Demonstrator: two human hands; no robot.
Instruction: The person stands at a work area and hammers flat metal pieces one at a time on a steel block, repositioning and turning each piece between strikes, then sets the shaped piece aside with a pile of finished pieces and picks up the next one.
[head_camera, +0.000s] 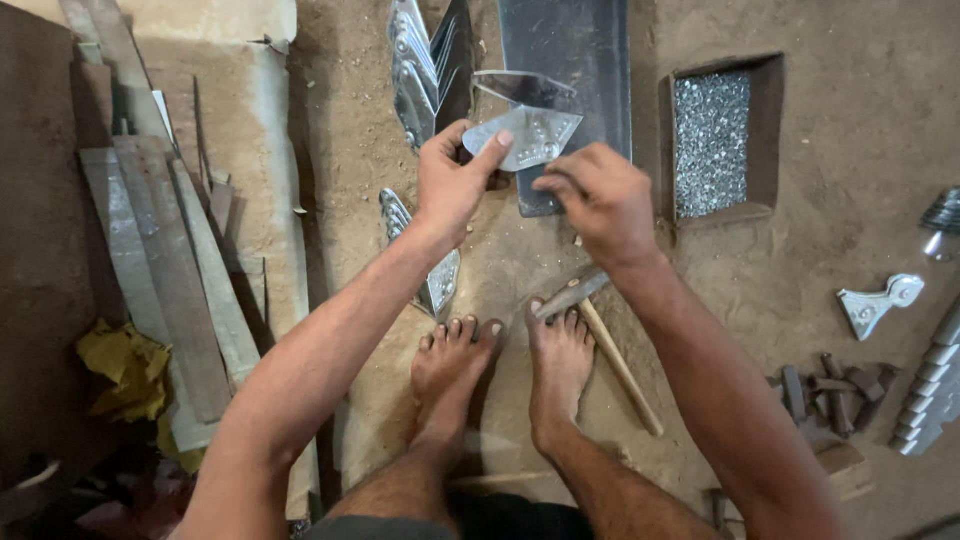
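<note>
The left hand (452, 185) pinches the pentagonal metal plate (527, 135) at its 9 o'clock edge, and the right hand (603, 200), fingers curled shut, should press the plate's 6 o'clock edge steadily.

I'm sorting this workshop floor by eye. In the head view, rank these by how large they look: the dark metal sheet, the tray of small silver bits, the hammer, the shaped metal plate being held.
1. dark metal sheet, cut off by the frame's top
2. tray of small silver bits
3. hammer, long but thin, partly behind the right hand
4. shaped metal plate in the left hand; it sits nearer the camera, so 3 and 4 are unsure
</note>
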